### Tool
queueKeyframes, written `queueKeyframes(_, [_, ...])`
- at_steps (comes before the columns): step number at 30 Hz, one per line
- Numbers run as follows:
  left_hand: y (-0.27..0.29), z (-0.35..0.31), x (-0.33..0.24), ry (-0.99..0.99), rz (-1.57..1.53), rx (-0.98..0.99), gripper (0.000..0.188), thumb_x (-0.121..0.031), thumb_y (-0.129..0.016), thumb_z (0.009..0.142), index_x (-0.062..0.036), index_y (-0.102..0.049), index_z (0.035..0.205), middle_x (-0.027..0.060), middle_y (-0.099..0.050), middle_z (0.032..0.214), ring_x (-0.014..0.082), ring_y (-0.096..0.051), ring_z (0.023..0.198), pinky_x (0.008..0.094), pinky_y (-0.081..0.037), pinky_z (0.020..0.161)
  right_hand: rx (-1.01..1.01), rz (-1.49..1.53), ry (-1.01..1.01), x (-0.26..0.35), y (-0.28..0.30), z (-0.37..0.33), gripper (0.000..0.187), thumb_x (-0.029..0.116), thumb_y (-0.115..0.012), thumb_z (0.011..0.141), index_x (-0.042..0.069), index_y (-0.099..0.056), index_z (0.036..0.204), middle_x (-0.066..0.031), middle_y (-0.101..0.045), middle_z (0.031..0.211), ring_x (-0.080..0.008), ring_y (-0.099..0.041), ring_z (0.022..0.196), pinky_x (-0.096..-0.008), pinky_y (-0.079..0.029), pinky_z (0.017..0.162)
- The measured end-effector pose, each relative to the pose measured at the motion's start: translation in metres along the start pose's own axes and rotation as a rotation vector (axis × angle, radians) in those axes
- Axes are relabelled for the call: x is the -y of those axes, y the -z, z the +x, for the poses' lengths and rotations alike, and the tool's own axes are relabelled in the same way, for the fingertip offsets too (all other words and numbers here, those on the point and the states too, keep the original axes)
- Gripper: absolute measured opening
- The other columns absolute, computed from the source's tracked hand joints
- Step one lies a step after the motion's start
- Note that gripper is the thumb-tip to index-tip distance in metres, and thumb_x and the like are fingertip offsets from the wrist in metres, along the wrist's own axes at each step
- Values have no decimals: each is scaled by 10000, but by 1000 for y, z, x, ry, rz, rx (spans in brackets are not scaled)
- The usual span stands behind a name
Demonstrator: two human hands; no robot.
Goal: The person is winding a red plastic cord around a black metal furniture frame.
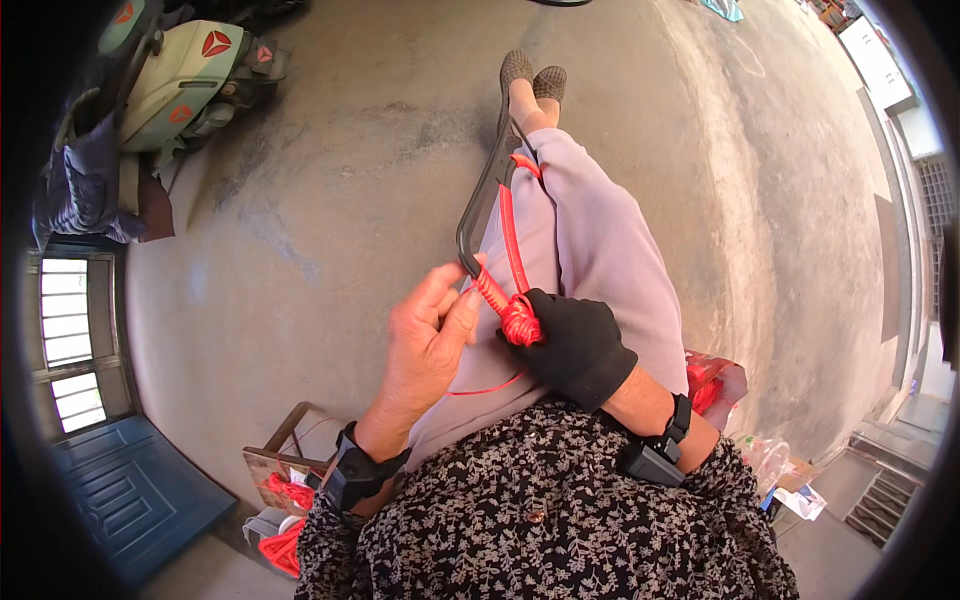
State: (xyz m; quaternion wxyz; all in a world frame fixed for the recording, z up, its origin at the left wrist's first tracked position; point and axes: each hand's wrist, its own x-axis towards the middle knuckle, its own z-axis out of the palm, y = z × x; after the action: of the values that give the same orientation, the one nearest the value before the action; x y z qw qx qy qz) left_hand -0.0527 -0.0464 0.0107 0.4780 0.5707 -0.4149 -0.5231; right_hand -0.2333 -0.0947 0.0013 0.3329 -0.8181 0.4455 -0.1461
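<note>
A bent black bar runs from near my feet down to my lap, its near end wound with glossy red strip. My left hand, bare, pinches the bar where the winding begins, thumb and index finger on it. A bunched red coil sits at the near end, and my right hand, in a black glove, is closed on it; its fingertips are partly hidden. One flat red strip rises beside the bar. Below the hands a thin red strand crosses my trousers.
At my left stands a small wooden stool with red strands on it. A red bag and some plastic wrapping are at my right. A scooter is parked far left, above a blue door. Concrete floor surrounds me.
</note>
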Motion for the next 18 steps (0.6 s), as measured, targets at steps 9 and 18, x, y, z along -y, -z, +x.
queueKeyframes(9, [5,-21,13,-71,339,-77,209,-116,-502,969,-63,-640,1116,-57,-412,578,22,-405,532,213,-332,473,42,-11,-6,-2,3,1,302,385,-700,764,134,-581,883,-114,-627,668,-325,-630,619,-432,-477,550])
queueKeyframes(18, [25,-42,-10,263,-276,245,244,-106,-479,963,-5,-614,1138,13,-536,655,55,-446,512,206,-372,470,178,241,-252,-3,19,-9,343,344,-689,803,92,-573,1005,-128,-658,809,-276,-662,759,-371,-506,666])
